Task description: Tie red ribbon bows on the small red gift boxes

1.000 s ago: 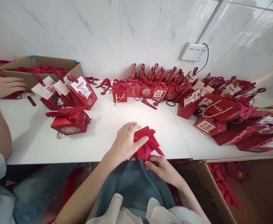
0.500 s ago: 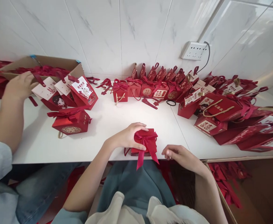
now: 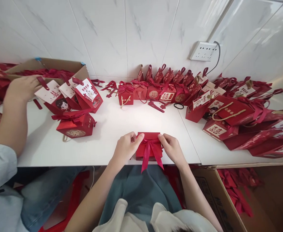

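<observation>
A small red gift box (image 3: 149,146) lies at the near edge of the white table (image 3: 122,125), with a red ribbon (image 3: 149,154) tied across its top and its tails hanging over the edge. My left hand (image 3: 126,147) pinches the left loop of the ribbon's bow. My right hand (image 3: 172,147) pinches the right loop. Both hands rest against the box's sides.
A co-worker's hand (image 3: 22,88) at far left reaches by an open cardboard box (image 3: 46,66) of red items. A red box (image 3: 75,124) sits left of centre. Several red boxes (image 3: 156,90) line the wall; flat red bags (image 3: 240,119) pile at right. A carton (image 3: 218,199) stands below.
My right hand has come up from below the table edge to the box and taken the right side of the bow. The box now lies flat and square to me.
</observation>
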Demonstrator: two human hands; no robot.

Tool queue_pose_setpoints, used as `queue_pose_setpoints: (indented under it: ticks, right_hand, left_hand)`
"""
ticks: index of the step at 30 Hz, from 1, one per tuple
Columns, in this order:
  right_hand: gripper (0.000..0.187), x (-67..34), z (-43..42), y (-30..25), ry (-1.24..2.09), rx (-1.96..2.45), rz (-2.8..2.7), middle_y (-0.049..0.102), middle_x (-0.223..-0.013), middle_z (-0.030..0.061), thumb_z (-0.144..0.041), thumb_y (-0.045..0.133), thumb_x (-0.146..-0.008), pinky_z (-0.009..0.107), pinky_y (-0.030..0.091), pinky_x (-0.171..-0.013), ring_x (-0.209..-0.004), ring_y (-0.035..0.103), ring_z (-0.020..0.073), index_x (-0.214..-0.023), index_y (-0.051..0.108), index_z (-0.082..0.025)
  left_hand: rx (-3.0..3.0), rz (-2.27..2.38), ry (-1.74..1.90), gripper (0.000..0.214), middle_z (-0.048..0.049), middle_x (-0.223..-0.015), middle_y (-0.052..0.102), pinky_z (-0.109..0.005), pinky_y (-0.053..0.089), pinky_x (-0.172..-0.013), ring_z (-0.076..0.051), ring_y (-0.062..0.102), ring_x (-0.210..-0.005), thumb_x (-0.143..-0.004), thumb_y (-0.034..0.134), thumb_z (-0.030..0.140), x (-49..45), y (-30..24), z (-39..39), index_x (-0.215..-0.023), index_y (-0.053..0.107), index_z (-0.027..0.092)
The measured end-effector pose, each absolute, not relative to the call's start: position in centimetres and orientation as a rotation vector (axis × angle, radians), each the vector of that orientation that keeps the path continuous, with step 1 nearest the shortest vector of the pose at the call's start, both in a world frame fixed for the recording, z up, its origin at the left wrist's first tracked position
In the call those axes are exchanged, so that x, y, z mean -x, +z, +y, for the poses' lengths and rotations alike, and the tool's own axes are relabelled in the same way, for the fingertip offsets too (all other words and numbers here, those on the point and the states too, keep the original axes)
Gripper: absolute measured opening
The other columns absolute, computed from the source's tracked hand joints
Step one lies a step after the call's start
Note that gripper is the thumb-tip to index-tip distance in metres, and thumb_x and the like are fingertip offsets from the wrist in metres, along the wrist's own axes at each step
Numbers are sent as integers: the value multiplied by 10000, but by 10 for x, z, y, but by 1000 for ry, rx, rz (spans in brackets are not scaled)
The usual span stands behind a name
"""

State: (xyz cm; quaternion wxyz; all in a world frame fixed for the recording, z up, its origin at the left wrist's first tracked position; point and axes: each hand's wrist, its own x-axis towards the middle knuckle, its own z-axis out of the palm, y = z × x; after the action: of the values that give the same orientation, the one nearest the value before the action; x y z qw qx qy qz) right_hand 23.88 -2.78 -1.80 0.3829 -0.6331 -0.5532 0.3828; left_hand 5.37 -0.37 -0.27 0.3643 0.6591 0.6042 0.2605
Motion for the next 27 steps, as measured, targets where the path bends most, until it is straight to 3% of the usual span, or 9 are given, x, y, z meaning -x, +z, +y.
queue_pose_setpoints:
  ticks: [5,12,23,27]
  right_hand:
    - [417,-233,-36,-27,982,1514,-1315,373,-549,-37,-533,471,-841,249,294,-500,-525,351,111,-594,386,-207]
    - [381,-224,-44,-43,950,1423,-1175,307,-572,-50,-489,456,-866,255,255,-506,-530,275,110,-620,359,-215]
    - [400,-220,-43,-45,1149,1281,-951,329,-540,-64,-486,500,-837,228,283,-476,-482,283,92,-586,369,-205]
    - [393,-231,-43,-43,1149,1317,-1070,404,-542,-49,-495,513,-821,233,339,-516,-511,372,101,-583,419,-198]
  left_hand:
    - [-1630,1475,811,344,59,-508,326,-239,270,-474,-101,329,-466,-844,431,377,-58,-8,-12,-578,297,205]
    - [-1377,1337,1034,317,49,-544,288,-237,259,-475,-103,295,-500,-862,404,301,-63,-21,-26,-586,280,206]
    - [-1280,1327,1147,312,56,-526,224,-243,216,-461,-95,231,-482,-824,407,277,-69,-32,-25,-568,244,206]
    - [-1306,1285,1075,286,58,-523,228,-241,210,-469,-92,232,-484,-785,417,240,-63,-30,-22,-559,246,203]
